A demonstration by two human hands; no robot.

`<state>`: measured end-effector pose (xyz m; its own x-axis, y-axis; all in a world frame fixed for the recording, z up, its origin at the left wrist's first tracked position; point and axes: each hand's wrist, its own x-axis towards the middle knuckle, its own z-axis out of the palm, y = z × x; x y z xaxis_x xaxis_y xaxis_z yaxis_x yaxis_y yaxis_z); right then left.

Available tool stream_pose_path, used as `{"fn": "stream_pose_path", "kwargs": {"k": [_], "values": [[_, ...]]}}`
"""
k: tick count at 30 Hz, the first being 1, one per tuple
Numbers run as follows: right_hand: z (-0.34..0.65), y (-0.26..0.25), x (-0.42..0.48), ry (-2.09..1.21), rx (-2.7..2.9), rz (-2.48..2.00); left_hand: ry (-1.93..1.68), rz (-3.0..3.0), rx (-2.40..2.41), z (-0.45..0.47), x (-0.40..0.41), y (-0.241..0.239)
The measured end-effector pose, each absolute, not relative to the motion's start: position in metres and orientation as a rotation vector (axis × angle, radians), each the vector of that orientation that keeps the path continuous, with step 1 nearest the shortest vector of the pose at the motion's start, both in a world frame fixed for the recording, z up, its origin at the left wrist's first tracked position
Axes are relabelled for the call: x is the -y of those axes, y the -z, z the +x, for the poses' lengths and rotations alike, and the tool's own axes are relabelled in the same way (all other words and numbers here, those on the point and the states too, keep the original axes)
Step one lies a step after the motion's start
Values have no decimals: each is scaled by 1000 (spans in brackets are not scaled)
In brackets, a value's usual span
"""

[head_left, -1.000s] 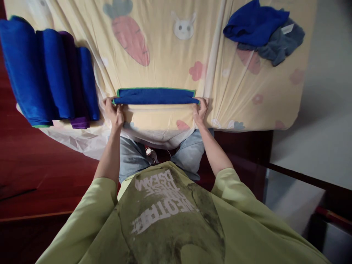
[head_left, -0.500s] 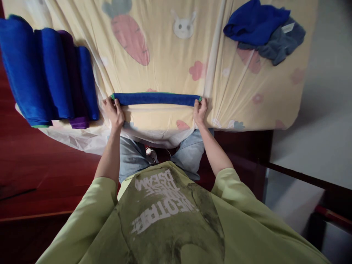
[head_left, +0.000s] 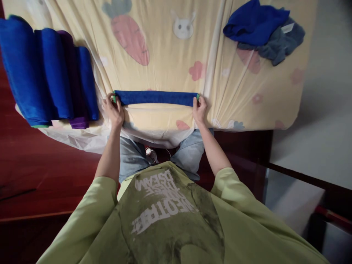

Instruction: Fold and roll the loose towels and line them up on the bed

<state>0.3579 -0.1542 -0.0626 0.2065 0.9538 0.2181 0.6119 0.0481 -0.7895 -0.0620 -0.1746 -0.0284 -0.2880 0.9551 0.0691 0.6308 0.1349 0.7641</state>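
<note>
A blue towel [head_left: 156, 98] with green edging lies as a long narrow strip, folded or rolled, across the near part of the bed. My left hand [head_left: 113, 110] grips its left end, thumb on the near side and fingers curled around the green edge. At the right end, my right hand [head_left: 200, 109] pinches the other green-edged corner. Both hands rest close to the sheet. How the layers lie inside the strip is hidden.
Several rolled towels, blue [head_left: 24, 73] and purple [head_left: 73, 77], lie side by side at the left. A crumpled blue cloth [head_left: 254, 22] and a grey cloth [head_left: 284, 42] sit at the far right. The patterned sheet [head_left: 165, 66] is wrinkled; its near edge meets my knees.
The blue strip looks slightly wider, its far edge a little farther from me. My fingers have shifted slightly at both ends; the other towels have not moved.
</note>
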Motion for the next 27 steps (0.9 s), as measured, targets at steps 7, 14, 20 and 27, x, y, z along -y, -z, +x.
{"fn": "stream_pose_path", "kwargs": {"k": [7,14,20,27], "values": [[352,49,151,-585,1440,-1655,-1064,1481,-2105,-61,171,30],[349,49,149,-548,1432,-1684,-917,1553,-2212,-58,171,23],[349,52,151,-498,1427,-1697,-892,1561,-2238,-56,171,22],[352,57,157,-361,1574,-1693,-899,1737,-2158,-60,171,35]]}}
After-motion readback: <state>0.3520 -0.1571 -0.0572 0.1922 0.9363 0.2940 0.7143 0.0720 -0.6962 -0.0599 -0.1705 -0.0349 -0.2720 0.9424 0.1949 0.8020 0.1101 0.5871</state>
